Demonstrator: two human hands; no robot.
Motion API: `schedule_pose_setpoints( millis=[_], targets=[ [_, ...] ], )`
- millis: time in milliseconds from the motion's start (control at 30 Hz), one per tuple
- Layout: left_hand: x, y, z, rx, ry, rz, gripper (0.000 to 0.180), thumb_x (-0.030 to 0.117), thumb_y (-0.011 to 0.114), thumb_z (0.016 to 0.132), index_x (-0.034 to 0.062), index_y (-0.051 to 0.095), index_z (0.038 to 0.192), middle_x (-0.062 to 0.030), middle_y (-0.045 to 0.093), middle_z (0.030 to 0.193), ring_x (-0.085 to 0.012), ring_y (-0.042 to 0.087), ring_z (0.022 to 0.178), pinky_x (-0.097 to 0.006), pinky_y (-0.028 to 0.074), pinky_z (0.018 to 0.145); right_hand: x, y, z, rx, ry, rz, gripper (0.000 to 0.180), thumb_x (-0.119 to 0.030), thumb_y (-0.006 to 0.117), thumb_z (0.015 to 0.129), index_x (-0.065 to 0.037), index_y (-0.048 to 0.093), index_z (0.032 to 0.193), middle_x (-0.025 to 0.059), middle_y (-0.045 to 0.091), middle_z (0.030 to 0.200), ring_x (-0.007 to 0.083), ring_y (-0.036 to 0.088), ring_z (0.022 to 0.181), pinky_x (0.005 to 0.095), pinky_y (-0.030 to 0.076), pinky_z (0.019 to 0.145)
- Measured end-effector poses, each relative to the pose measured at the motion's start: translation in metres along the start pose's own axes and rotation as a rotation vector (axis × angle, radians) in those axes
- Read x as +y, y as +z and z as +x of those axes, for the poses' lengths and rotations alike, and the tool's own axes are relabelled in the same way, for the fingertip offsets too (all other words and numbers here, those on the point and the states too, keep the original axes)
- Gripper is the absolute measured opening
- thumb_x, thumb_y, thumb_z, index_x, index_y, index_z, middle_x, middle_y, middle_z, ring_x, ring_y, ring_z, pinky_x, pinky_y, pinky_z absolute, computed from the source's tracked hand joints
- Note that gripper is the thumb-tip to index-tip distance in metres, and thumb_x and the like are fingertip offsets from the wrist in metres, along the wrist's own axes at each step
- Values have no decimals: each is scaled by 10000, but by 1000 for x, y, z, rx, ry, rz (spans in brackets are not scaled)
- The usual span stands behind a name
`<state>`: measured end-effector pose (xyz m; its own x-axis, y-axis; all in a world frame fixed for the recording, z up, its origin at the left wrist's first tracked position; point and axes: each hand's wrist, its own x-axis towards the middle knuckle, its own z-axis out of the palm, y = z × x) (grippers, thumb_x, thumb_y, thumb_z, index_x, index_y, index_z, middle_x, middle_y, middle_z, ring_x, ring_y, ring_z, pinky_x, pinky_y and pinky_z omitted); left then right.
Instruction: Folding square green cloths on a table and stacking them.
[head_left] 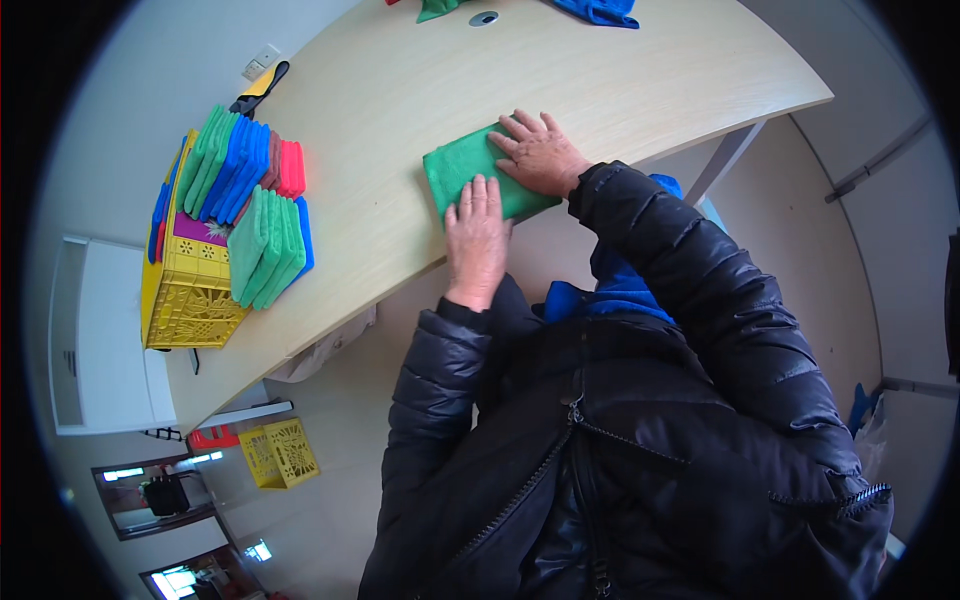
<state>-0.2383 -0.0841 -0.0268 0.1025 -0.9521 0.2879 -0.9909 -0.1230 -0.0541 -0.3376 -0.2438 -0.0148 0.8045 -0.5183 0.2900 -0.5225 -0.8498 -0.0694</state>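
Observation:
A folded green towel (455, 165) lies flat near the front edge of the pale wooden table (370, 150). My left hand (478, 238) rests on its near edge, fingers stretched out and pointing away from me. Over the towel's right side lies my right hand (540, 153), palm down with its fingers spread. Neither hand grips anything; both press on the cloth from above. Part of the towel is hidden beneath them.
At the table's left end stands a yellow basket (190, 285) beside stacked folded towels (268, 250) in green, blue and red. Loose blue cloth (600, 10) lies at the far edge. Another yellow basket (280, 455) sits on the floor. Blue fabric (610, 275) is on my lap.

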Motion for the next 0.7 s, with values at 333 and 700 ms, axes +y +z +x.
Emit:
schedule_pose_setpoints(
  millis=[333,700],
  targets=[
    [-18,10,29,130,-86,-103,571,342,556,993,-16,454,1426,-186,420,1522,-347,383,1416,-528,272,1173,-4,21,1,51,1,203,551,-420,463,1013,-75,489,1441,139,441,1521,330,352,1449,494,306,1157],
    [-20,19,24,41,-118,-104,637,424,459,1036,-14,377,1491,-193,356,1568,-340,315,1464,-530,226,1198,0,21,-5,80,74,162,587,-407,449,1025,-58,417,1495,156,385,1566,343,331,1460,465,289,1175]
  ],
)
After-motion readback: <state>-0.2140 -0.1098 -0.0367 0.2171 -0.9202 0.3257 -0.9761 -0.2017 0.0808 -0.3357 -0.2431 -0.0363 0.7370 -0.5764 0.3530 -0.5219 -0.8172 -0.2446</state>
